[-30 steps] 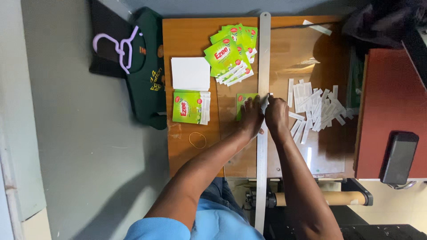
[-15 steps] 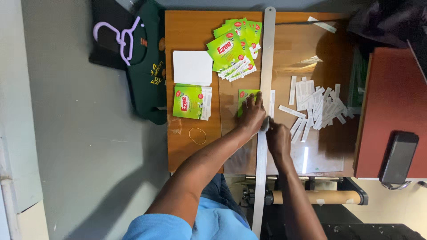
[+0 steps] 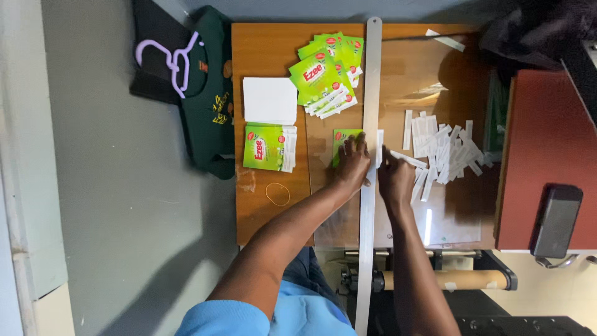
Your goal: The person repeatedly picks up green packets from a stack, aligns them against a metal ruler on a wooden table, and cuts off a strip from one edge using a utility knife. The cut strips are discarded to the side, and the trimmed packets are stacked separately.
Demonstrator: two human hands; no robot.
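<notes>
Near the bottom, both arms reach up to the centre of the frame. The left hand [image 3: 353, 163] lies flat, fingers spread, pressing a green sachet [image 3: 344, 139] against the long metal ruler [image 3: 369, 186]. The right hand [image 3: 394, 177] is just right of the ruler and pinches a white strip [image 3: 408, 159]. To the right lies a pile of white strips [image 3: 446, 151]. Left on the wooden worktop [image 3: 267, 53] is a rubber band [image 3: 277, 193], a green sachet stack [image 3: 268, 147] and a white pad [image 3: 269, 100]. Higher up, green sachets [image 3: 326, 71] lie fanned.

Even, soft indoor light — sharp focus, glare on the clear sheet [image 3: 435, 214], arm shadows across the grey floor [image 3: 124, 249].
</notes>
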